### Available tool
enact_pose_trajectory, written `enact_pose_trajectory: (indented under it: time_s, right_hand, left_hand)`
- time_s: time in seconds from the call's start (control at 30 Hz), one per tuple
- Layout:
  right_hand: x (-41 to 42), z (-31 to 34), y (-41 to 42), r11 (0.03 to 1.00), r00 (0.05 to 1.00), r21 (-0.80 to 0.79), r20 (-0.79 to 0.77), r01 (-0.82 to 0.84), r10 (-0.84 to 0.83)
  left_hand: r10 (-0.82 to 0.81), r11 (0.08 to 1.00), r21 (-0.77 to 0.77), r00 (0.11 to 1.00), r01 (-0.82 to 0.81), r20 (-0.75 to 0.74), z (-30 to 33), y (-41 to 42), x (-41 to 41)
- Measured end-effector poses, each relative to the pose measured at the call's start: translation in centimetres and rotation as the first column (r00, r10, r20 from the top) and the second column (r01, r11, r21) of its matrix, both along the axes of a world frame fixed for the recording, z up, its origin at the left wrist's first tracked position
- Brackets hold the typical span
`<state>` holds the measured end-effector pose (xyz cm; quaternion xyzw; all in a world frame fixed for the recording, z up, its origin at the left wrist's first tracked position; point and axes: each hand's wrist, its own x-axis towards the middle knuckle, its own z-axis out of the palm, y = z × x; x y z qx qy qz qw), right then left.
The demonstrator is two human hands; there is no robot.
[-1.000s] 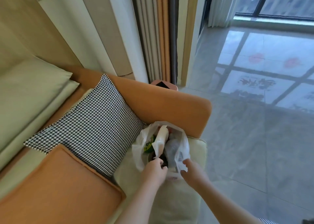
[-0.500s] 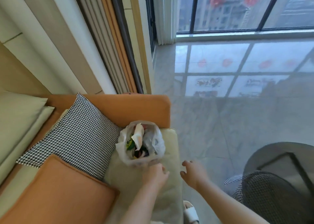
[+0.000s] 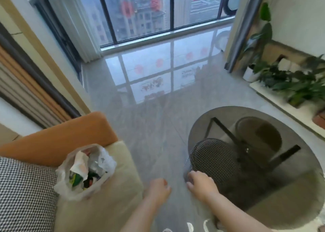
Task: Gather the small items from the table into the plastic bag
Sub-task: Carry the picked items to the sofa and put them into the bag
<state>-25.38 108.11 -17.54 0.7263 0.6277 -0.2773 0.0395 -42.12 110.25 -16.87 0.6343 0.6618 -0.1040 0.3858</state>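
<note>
Compared to half a second back, both hands have let go and pulled off the thin translucent plastic bag, and the view has swung right, so a round smoky-glass table now fills the right side. The bag sits upright on the pale cream sofa seat cushion, mouth facing up, stuffed with crumpled wrappers, right against the orange sofa armrest. The left hand hangs over the grey floor tiles with fingers loosely curled, holding nothing. The right hand is near the table edge, empty too I think, though it's blurry. A black-and-white houndstooth pillow lies left of the bag, and green potted plants stand far right.
</note>
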Motion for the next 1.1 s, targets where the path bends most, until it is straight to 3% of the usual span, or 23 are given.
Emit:
enact_pose_trajectory:
  time_s: [0.3, 0.63, 0.8, 0.97, 1.1]
  right_hand:
    - [15.1, -1.0, -12.4, 0.962, 0.961, 0.012, 0.013, 0.274, -0.275]
    - [27.7, -3.1, -29.2, 0.847, 0.849, -0.061, 0.021, 0.528, -0.528]
    - [31.1, -3.8, -36.2, 0.733, 0.739, -0.119, 0.023, 0.670, -0.673]
    - [32.5, -4.8, -42.1, 0.547, 0.557, -0.158, 0.021, 0.822, -0.831]
    - [32.9, -5.6, -45.2, 0.384, 0.399, -0.202, 0.036, 0.901, -0.916]
  left_hand:
    - [-0.319, 0.945, 0.070, 0.948, 0.319, -0.018, 1.2, -6.7, 15.3]
    - [-0.576, 0.818, 0.005, 0.818, 0.576, -0.014, -1.0, -18.9, 30.4]
    - [-0.716, 0.698, -0.035, 0.698, 0.716, -0.008, -1.9, -24.3, 36.1]
    - [-0.853, 0.520, -0.084, 0.521, 0.850, -0.006, -2.6, -27.1, 40.5]
    - [-0.897, 0.434, -0.131, 0.441, 0.891, 0.028, -4.3, -28.3, 43.2]
